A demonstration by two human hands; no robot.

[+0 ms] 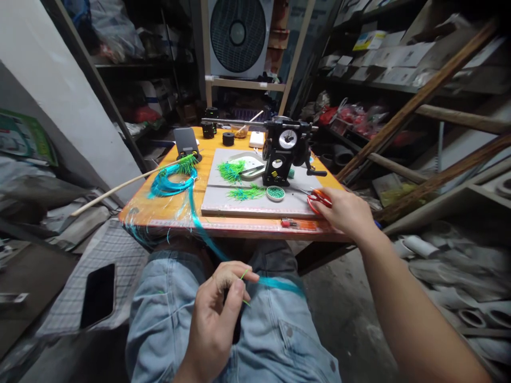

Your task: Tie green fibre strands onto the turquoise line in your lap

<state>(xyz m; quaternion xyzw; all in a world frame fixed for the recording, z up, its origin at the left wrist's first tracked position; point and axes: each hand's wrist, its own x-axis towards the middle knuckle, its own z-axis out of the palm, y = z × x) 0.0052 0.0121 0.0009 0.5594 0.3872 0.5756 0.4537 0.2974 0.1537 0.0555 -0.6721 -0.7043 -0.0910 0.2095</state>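
Observation:
Above my lap, my left hand (219, 308) is closed in a pinch on a short, thin green strand (246, 304). A band of blue strands (279, 284) runs from the table past this hand and over my thigh; whether the fingers also grip it I cannot tell. At the table's right front, my right hand (351, 213) has its fingers on the red handles of a pair of scissors (319, 199), whose blades point left. Left of the scissors are a small dish of green beads (275, 193) and two piles of green and blue tied strands (245, 192).
A black hand-cranked device (277, 159) stands on the grey board (215, 205). A blue strand coil (171, 181), a stick (120, 186) and a phone stand (186, 142) are at the left. Another phone (98, 295) lies on checked cloth. A wooden ladder (439, 80) leans at right.

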